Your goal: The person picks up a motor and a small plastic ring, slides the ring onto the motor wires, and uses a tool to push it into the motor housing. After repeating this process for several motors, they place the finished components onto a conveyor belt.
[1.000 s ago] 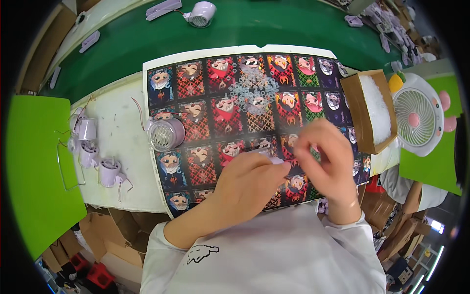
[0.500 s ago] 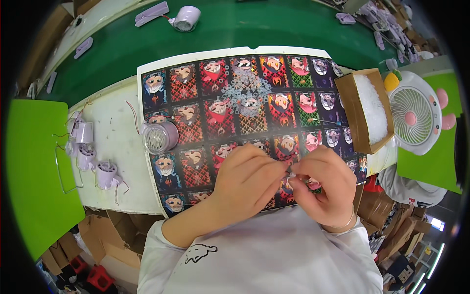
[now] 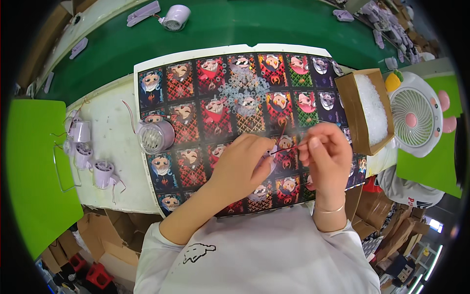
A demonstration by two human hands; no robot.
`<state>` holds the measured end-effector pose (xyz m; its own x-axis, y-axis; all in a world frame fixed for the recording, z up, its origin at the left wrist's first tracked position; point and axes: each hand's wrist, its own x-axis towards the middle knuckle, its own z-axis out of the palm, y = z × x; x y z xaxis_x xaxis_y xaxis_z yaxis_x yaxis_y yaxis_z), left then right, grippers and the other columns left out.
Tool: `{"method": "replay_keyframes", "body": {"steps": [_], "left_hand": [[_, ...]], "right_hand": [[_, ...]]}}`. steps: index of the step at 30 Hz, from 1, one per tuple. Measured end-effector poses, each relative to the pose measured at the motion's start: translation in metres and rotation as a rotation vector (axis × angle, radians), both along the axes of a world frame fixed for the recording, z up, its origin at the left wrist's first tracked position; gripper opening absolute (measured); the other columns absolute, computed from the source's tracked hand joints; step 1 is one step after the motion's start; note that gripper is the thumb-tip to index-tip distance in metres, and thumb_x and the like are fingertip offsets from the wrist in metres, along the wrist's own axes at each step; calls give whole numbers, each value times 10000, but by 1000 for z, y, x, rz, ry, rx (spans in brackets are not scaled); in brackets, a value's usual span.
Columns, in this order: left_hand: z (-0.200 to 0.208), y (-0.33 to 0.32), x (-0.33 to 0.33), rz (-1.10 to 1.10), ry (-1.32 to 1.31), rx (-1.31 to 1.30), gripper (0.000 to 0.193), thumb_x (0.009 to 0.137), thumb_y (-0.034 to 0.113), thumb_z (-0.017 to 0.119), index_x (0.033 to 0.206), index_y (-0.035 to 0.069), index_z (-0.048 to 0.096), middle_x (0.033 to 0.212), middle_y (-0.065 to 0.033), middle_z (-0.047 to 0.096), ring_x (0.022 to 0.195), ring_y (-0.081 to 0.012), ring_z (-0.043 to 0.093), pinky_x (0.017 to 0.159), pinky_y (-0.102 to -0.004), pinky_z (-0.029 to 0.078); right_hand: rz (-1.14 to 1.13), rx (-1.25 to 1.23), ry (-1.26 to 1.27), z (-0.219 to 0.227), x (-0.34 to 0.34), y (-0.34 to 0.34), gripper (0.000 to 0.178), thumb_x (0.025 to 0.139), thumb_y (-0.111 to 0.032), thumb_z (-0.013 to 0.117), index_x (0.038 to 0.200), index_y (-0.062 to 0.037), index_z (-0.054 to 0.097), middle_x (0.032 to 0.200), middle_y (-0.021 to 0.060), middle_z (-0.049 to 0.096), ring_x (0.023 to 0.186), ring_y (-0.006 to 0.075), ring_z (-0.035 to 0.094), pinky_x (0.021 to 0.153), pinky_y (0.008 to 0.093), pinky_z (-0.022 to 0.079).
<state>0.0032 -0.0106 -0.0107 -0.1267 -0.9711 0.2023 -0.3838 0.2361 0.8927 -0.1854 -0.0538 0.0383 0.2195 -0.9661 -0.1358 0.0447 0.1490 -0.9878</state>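
Over the printed card sheet (image 3: 182, 169), my left hand (image 3: 237, 164) is closed round a small lilac part (image 3: 270, 154), mostly hidden by the fingers. Thin dark and red wires (image 3: 285, 148) run from that part across to my right hand (image 3: 327, 153), whose thumb and fingertips pinch their ends. A loose pile of small clear rings (image 3: 246, 93) lies on the sheet just beyond both hands. Left of my left hand stands a round lilac housing (image 3: 156, 137) with wires at its back.
Several lilac motor housings (image 3: 104, 174) with wires stand at the table's left. An open cardboard box (image 3: 355, 117) of small clear pieces sits at the right, beside a white fan (image 3: 413, 115). The green conveyor belt (image 3: 235, 29) behind carries another lilac housing (image 3: 176, 18).
My hands have moved apart, the right one going right and turning. The wires now show stretched between them. My left hand has shifted slightly up.
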Motion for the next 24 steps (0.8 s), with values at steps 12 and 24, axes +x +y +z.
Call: {"method": "replay_keyframes", "body": {"steps": [12,24], "left_hand": [[-21,7,-6,85,128,3,310,806,82,577,1093,-5,656,877,-152,647,809,-340,583,731,-435,458],[-18,8,-9,91,132,-5,388,764,-54,579,1137,2,672,881,-125,661,789,-272,591,721,-365,461]], "right_hand": [[290,-431,464,-21,21,7,150,777,86,653,898,-1,671,880,105,606,720,181,594,594,294,481],[-27,-792,1500,-46,-45,-49,184,817,-27,638,999,-42,617,1043,125,567,1038,334,498,877,448,394]]}}
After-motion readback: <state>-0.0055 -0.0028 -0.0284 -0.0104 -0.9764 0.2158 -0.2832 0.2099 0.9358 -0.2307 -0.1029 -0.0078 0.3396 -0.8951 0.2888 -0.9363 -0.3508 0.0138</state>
